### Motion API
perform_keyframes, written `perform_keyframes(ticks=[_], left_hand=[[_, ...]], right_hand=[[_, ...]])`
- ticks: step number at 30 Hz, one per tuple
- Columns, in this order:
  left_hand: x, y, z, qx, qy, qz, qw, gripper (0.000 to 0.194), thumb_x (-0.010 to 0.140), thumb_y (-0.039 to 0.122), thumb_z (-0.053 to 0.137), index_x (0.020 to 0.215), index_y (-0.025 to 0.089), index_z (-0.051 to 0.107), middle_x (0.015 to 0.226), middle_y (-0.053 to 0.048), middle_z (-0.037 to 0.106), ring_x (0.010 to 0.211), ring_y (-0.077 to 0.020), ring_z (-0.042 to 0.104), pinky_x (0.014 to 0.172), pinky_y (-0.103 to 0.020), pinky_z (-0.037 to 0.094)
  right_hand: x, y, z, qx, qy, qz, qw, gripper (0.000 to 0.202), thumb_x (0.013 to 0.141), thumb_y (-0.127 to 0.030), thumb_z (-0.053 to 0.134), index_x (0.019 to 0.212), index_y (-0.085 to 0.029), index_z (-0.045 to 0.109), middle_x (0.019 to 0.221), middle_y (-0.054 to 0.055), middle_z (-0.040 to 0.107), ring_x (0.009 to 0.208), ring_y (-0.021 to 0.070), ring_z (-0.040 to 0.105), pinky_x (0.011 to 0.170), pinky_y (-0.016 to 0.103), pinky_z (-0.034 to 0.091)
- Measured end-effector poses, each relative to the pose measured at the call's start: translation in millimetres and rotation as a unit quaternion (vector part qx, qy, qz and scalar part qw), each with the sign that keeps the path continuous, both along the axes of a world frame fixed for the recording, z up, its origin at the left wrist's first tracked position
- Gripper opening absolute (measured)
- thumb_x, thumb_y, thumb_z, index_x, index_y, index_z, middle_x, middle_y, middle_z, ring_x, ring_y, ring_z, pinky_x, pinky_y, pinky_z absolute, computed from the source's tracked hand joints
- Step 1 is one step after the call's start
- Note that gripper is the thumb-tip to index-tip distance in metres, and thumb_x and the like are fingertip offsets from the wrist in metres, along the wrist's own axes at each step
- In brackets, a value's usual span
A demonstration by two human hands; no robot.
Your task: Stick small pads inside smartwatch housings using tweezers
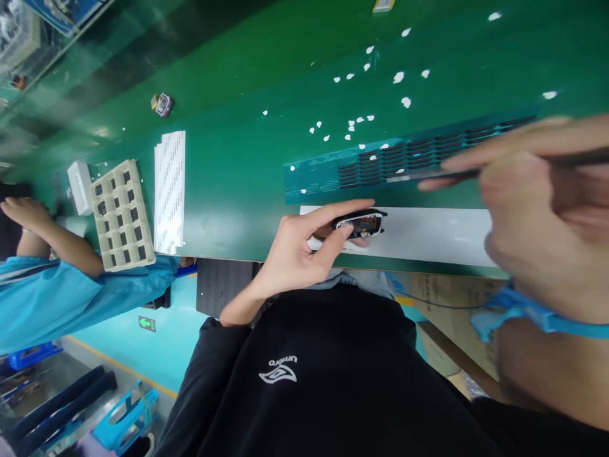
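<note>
Between the thumb and fingers of my left hand (304, 247) is a small black device (364, 225) with its inner parts exposed, above a white strip (428, 235) at the table's front edge. My right hand (528, 190), blurred, grips thin metal tweezers (428, 176). Their tip is over a clear blue sheet (304, 181) that carries rows of small dark strips (397, 158). Whether anything is in the tip is too small to tell.
White scraps (398, 77) dot the green table (228, 158). To the left lie white printed strips (170, 190), a beige compartment tray (122, 216), a white box (80, 187) and a small purple-rimmed part (163, 105). Another person in a blue sleeve (85, 298) sits at far left.
</note>
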State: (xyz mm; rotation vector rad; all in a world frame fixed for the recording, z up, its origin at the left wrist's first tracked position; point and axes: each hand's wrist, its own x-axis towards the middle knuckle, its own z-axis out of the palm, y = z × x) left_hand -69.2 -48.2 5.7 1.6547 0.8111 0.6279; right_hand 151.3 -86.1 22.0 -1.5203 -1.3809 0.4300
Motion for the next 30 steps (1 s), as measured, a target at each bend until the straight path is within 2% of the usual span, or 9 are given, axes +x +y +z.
perform_keyframes(ticks=[2, 4, 6, 8, 11, 14, 20, 27, 30], left_hand=[[1.2, 12.1, -9.7, 0.13, 0.023, -0.007, 0.991, 0.035, 0.114, 0.031, 0.049, 0.139, 0.02, 0.072, 0.135, -0.008, 0.082, 0.117, -0.0204, 0.083, 0.103, -0.037, 0.067], [3.0, 26.5, -20.9, 0.244, 0.075, -0.039, 0.966, 0.037, 0.115, 0.027, 0.044, 0.137, 0.021, 0.073, 0.143, -0.008, 0.079, 0.132, -0.0204, 0.077, 0.123, -0.046, 0.056], [4.6, 39.0, -30.1, 0.304, 0.148, -0.072, 0.938, 0.038, 0.115, 0.024, 0.042, 0.137, 0.021, 0.073, 0.147, -0.007, 0.077, 0.138, -0.021, 0.072, 0.13, -0.05, 0.048], [5.5, 46.9, -35.2, 0.328, 0.214, -0.094, 0.915, 0.037, 0.114, 0.021, 0.043, 0.136, 0.02, 0.073, 0.15, -0.008, 0.075, 0.142, -0.023, 0.068, 0.129, -0.049, 0.047], [5.1, 51.1, -36.0, 0.346, 0.273, -0.12, 0.89, 0.037, 0.111, 0.014, 0.043, 0.135, 0.016, 0.071, 0.154, -0.01, 0.072, 0.148, -0.0245, 0.062, 0.129, -0.047, 0.046], [3.7, 53.1, -34.7, 0.343, 0.28, -0.142, 0.885, 0.038, 0.111, 0.011, 0.041, 0.137, 0.015, 0.068, 0.158, -0.011, 0.069, 0.152, -0.024, 0.059, 0.127, -0.044, 0.048], [4.0, 61.8, -39.6, 0.312, 0.242, -0.122, 0.911, 0.033, 0.112, 0.02, 0.044, 0.131, 0.018, 0.07, 0.15, -0.009, 0.074, 0.152, -0.0303, 0.055, 0.122, -0.048, 0.049], [5.5, 65.5, -42.6, 0.265, 0.211, -0.104, 0.935, 0.034, 0.113, 0.023, 0.044, 0.133, 0.02, 0.071, 0.147, -0.009, 0.075, 0.147, -0.0287, 0.058, 0.117, -0.047, 0.049], [5.5, 66.0, -43.5, 0.261, 0.203, -0.101, 0.938, 0.032, 0.113, 0.023, 0.045, 0.133, 0.021, 0.071, 0.146, -0.008, 0.076, 0.146, -0.0276, 0.06, 0.116, -0.045, 0.049]], right_hand=[[17.8, 17.9, -2.8, -0.035, -0.103, 0.063, 0.992, 0.037, 0.111, -0.055, 0.059, 0.102, -0.027, 0.082, 0.108, 0.005, 0.083, 0.109, 0.0252, 0.078, 0.092, 0.05, 0.063], [32.8, 36.3, -12.4, -0.055, -0.145, 0.128, 0.979, 0.04, 0.111, -0.056, 0.059, 0.1, -0.027, 0.083, 0.114, 0.002, 0.083, 0.118, 0.0244, 0.077, 0.094, 0.047, 0.064], [42.0, 50.3, -25.7, -0.051, -0.144, 0.174, 0.973, 0.041, 0.11, -0.058, 0.061, 0.101, -0.026, 0.085, 0.113, 0.001, 0.084, 0.114, 0.0218, 0.078, 0.092, 0.042, 0.066], [45.2, 57.2, -37.1, -0.049, -0.14, 0.195, 0.97, 0.041, 0.11, -0.058, 0.061, 0.103, -0.026, 0.086, 0.113, 0.0, 0.084, 0.112, 0.0205, 0.079, 0.092, 0.039, 0.068], [43.6, 57.2, -44.6, -0.05, -0.134, 0.183, 0.973, 0.039, 0.111, -0.055, 0.06, 0.104, -0.027, 0.086, 0.114, 0.001, 0.084, 0.113, 0.021, 0.078, 0.092, 0.039, 0.068], [42.1, 55.7, -45.3, -0.056, -0.126, 0.17, 0.976, 0.038, 0.11, -0.055, 0.06, 0.104, -0.027, 0.086, 0.114, 0.002, 0.083, 0.115, 0.0218, 0.078, 0.092, 0.04, 0.067], [51.9, 68.7, -51.2, -0.031, -0.127, 0.209, 0.969, 0.033, 0.105, -0.056, 0.068, 0.102, -0.029, 0.087, 0.108, 0.003, 0.084, 0.112, 0.0215, 0.077, 0.088, 0.037, 0.067], [60.4, 72.4, -53.8, -0.059, -0.104, 0.231, 0.966, 0.031, 0.105, -0.053, 0.068, 0.1, -0.03, 0.088, 0.11, 0.003, 0.084, 0.107, 0.0202, 0.078, 0.08, 0.033, 0.066], [59.3, 69.2, -55.2, -0.05, -0.107, 0.233, 0.965, 0.028, 0.106, -0.051, 0.068, 0.106, -0.031, 0.088, 0.113, 0.003, 0.083, 0.108, 0.0206, 0.078, 0.083, 0.035, 0.065]])
